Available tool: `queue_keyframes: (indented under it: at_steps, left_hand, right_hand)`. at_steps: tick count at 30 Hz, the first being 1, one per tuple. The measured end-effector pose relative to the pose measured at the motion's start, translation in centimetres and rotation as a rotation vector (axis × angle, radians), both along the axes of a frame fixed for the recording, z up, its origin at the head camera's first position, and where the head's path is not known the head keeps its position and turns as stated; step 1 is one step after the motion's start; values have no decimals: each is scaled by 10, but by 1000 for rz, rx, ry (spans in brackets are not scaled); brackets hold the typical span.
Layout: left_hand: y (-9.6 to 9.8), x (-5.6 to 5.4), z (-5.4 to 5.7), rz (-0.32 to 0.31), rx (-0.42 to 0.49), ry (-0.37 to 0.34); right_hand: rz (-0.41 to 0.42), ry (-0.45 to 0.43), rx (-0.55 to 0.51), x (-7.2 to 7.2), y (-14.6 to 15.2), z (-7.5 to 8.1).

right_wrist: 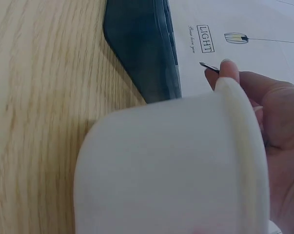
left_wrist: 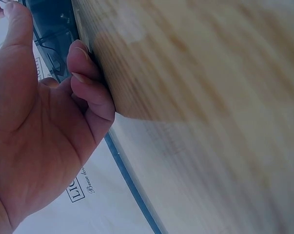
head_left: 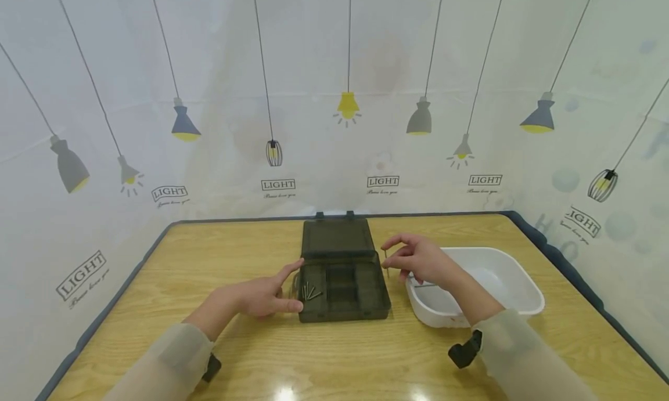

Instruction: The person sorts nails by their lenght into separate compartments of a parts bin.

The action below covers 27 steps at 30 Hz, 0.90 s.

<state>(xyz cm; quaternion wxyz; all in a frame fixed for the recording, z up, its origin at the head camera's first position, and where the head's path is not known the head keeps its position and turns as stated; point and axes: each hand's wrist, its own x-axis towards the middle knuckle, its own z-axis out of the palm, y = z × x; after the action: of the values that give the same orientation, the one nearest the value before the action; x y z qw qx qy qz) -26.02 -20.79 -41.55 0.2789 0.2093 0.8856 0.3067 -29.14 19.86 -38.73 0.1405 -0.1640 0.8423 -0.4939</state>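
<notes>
A dark translucent compartment box (head_left: 360,315) lies on the table with its lid (head_left: 337,237) laid back. Several nails (head_left: 310,292) sit in its left compartment. My left hand (head_left: 258,296) rests at the box's left side, index finger and thumb spread along the edge. In the left wrist view its other fingers (left_wrist: 90,90) bend loosely beside the tabletop. Over the gap right of the box, my right hand (head_left: 425,263) pinches a thin nail (head_left: 387,268) between thumb and fingertips. Its pointed tip (right_wrist: 203,64) shows beyond the fingertips in the right wrist view.
A white plastic basin (head_left: 530,282) stands to the right, under my right forearm, with a thin grey strip (head_left: 424,285) near its left end. The wooden table (head_left: 230,244) meets a pale printed cloth backdrop (head_left: 313,122) along its far edge.
</notes>
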Motion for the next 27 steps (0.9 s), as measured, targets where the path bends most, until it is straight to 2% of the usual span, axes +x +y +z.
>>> queue_keyframes:
  at_steps: [13,27]
  left_hand:
    - [0,1,1,-5,9,-4]
    - [1,2,1,4,14,-11]
  right_hand:
    - [32,-49,39,-1,-12,-2]
    - [55,-17,64,4,-20,2]
